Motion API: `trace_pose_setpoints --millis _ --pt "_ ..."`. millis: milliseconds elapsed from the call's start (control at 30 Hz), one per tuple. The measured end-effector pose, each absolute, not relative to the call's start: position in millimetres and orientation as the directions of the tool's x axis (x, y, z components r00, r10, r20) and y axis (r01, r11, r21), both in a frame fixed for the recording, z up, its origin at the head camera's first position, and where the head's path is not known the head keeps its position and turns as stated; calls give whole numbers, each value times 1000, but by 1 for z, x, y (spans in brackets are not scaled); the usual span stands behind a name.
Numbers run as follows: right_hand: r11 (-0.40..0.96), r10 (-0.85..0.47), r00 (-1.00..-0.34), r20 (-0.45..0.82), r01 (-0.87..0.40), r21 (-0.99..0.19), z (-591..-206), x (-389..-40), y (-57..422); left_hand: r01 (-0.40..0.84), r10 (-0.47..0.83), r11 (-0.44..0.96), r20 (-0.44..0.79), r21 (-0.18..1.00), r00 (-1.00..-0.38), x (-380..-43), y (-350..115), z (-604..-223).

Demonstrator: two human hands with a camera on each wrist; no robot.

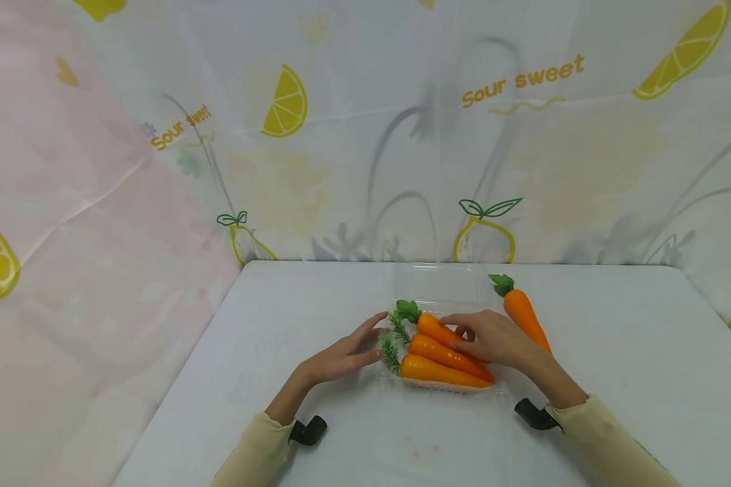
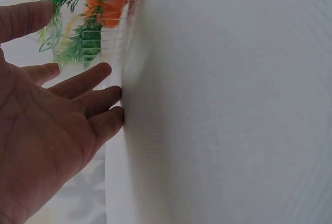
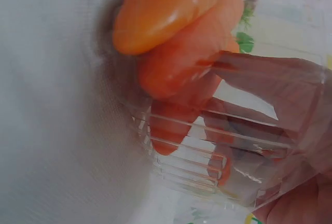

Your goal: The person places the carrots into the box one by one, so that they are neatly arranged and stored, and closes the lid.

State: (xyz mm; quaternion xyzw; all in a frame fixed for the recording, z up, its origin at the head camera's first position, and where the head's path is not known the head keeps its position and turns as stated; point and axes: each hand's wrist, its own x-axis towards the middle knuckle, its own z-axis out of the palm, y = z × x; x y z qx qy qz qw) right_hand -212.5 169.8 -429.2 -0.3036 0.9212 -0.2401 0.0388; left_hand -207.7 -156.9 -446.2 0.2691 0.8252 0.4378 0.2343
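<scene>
Three orange toy carrots with green tops lie side by side in a clear plastic box (image 1: 438, 387), its lid (image 1: 441, 281) folded back behind it. My right hand (image 1: 493, 336) reaches in from the right and holds the far carrot (image 1: 434, 329) between thumb and fingers. In the right wrist view, the box's ribbed wall stands in front of that hand and the carrots' tips. The middle carrot (image 1: 445, 354) and near carrot (image 1: 441, 370) lie below my thumb. At the box's left end, by the leafy tops, my left hand (image 1: 344, 355) rests with fingers extended, fingertips at the wall (image 2: 104, 42).
Another carrot (image 1: 526, 318) lies on the white table (image 1: 280, 304), right of the box and beyond my right forearm. Behind the table hangs a lemon-print cloth (image 1: 365, 169). A black wrist mount (image 1: 308, 430) sits on each sleeve.
</scene>
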Motion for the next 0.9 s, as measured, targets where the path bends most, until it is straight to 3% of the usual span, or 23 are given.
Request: trace_pose_setpoints --millis 600,900 --pt "753 -568 -821 51 -544 -371 -427 -210 166 249 659 458 -138 854 -739 -208 -156 -447" --pt "730 -551 -830 90 -531 -430 -416 -210 174 262 669 443 -122 857 -733 -208 -157 -449"
